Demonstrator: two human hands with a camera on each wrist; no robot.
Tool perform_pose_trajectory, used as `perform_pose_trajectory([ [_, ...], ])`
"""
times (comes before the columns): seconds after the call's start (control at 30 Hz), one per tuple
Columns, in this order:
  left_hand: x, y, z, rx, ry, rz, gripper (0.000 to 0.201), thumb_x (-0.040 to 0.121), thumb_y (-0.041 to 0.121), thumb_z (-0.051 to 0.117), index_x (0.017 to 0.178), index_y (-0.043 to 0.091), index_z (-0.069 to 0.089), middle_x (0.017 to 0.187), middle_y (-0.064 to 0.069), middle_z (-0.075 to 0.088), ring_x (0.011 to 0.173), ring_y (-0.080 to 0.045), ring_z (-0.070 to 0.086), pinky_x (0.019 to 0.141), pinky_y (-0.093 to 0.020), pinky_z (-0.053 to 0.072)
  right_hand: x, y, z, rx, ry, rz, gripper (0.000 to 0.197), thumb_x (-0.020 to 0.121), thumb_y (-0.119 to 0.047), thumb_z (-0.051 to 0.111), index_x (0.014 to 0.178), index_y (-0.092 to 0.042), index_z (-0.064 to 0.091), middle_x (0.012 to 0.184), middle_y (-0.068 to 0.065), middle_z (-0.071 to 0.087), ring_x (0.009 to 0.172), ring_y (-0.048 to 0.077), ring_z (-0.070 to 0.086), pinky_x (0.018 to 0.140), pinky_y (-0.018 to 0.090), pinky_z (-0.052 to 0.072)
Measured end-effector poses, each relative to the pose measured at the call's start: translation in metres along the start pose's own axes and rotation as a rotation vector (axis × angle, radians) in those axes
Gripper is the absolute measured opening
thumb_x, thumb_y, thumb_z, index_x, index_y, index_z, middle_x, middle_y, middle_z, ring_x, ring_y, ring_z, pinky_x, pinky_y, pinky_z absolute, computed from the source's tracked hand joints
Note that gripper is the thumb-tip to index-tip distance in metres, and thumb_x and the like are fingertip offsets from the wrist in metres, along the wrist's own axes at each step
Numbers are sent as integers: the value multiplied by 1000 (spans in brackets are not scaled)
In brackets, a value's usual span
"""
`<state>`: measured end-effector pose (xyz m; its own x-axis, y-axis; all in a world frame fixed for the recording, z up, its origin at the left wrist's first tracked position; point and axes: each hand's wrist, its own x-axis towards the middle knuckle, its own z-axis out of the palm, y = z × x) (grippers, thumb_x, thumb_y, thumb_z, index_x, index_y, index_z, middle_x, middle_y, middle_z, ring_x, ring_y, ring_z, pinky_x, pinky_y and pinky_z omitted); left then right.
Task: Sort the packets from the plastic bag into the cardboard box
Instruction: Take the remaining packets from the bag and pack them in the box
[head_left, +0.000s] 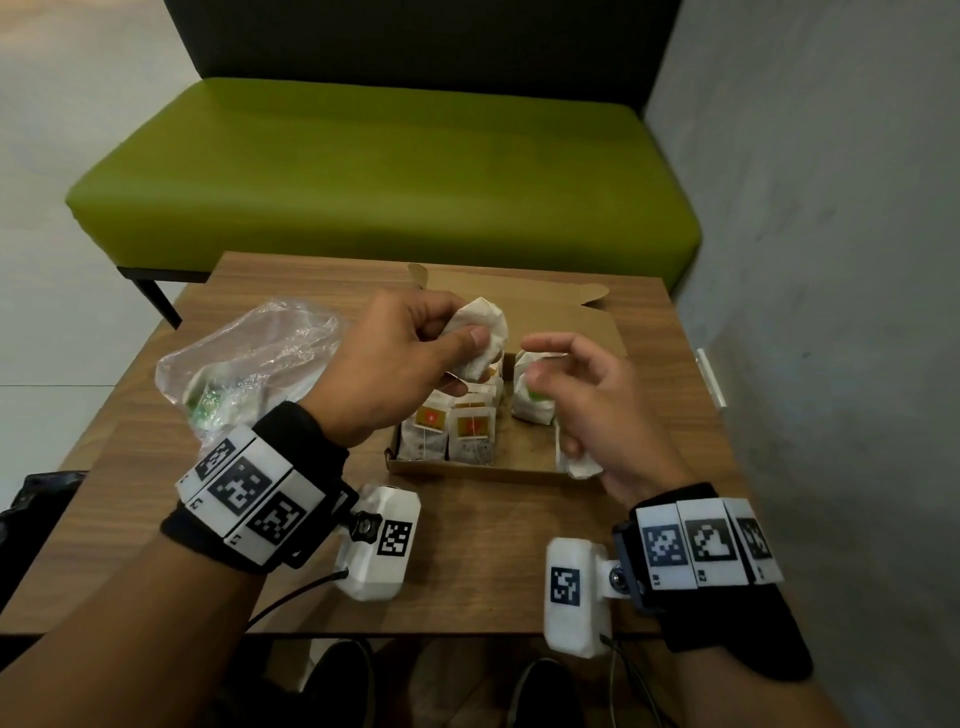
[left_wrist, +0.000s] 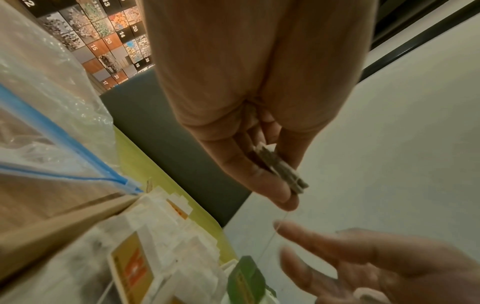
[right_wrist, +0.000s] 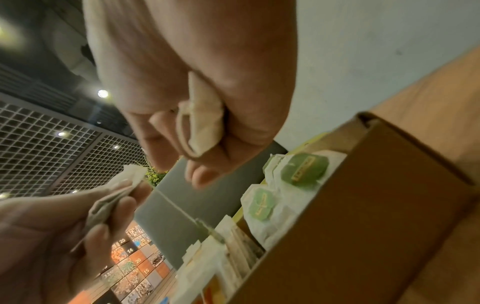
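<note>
Your left hand (head_left: 395, 364) is raised above the far left part of the cardboard box (head_left: 467, 470), thumb and fingers pinching a white tea packet (head_left: 480, 338). That packet hangs with its long axis running from far down toward you, top end pointing away and slightly right, lower end dropping toward the box. In the left wrist view the packet (left_wrist: 279, 170) shows edge-on between your fingertips, with a thin string trailing down from it.

Your right hand (head_left: 587, 410) sits over the near right corner of the box. Its outer fingers are curled round a second crumpled packet (head_left: 579, 462) pressed into the palm, while index finger and thumb reach out toward the left hand, apart from it. The right wrist view shows this packet (right_wrist: 205, 121) folded into the palm.

Inside the box, orange-labelled packets (head_left: 452, 431) stand upright in rows on the left, and green-labelled packets (head_left: 530, 395) stand on the right. The box lid lies folded back on the far side.

The plastic bag (head_left: 249, 364) lies on the wooden table (head_left: 467, 571), left of the box, with something green showing through it.
</note>
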<state>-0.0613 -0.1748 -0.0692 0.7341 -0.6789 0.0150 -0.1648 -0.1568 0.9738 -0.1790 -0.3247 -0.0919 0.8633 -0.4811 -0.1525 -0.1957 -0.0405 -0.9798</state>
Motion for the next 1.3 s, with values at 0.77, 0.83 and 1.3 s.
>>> perform_pose_trajectory([
  [0.77, 0, -14, -5, 460, -176, 114, 13, 96, 22, 61, 93, 15, 72, 78, -6, 71, 72, -23, 65, 69, -50, 54, 8, -3, -4, 24, -39, -274, 16, 102, -12, 55, 100, -14, 71, 86, -8, 66, 57, -7, 57, 49, 6, 41],
  [0.83, -3, -11, -6, 330, -259, 59, 13, 96, 22, 61, 93, 15, 72, 83, -8, 74, 78, -27, 69, 73, -48, 56, 11, -1, -6, 43, 24, -264, 15, 102, -14, 56, 98, -17, 71, 86, -8, 65, 59, -4, 55, 51, 8, 41],
  [1.3, -7, -2, 13, -161, -252, 14, 22, 95, 27, 55, 104, 12, 69, 90, -2, 70, 81, -14, 63, 73, -26, 53, 9, 4, 5, 7, 6, -173, 10, 98, -15, 65, 97, -13, 74, 89, 4, 73, 70, 1, 66, 55, 16, 49],
])
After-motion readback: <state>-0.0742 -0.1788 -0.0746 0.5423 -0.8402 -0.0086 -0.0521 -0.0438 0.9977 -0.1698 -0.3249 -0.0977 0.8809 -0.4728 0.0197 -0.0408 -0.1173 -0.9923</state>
